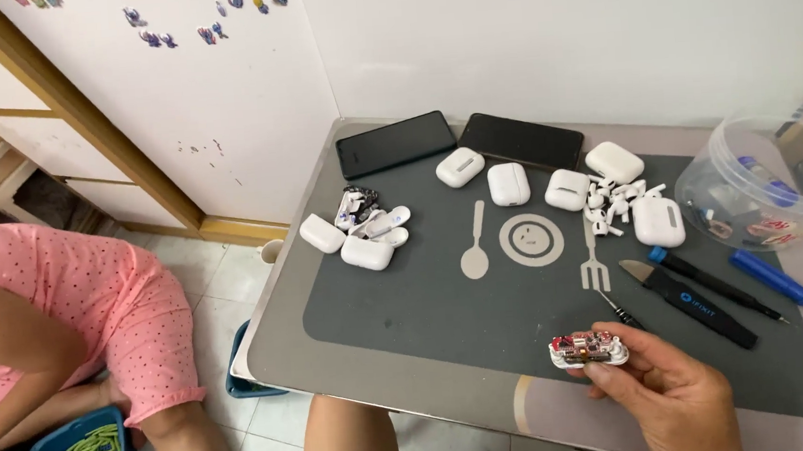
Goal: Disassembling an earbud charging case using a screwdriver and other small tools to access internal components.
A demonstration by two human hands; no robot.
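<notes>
Right hand (670, 395) pinches small opened earbud case (588, 349), long side level, near table's (385, 387) front right edge. Maybe circuit bits inside; too tiny to tell. Left hand not seen.

Two dark phones (395, 143) — seven white earbud cases (460, 167) — three blue-handled tools (707, 281).

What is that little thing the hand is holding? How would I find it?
Start at the grey placemat with the spoon and fork pictures, then go to its near right edge. There the right hand pinches a small white opened earbud-case part. Unlike the closed white cases farther back, its red circuitry shows.
</notes>
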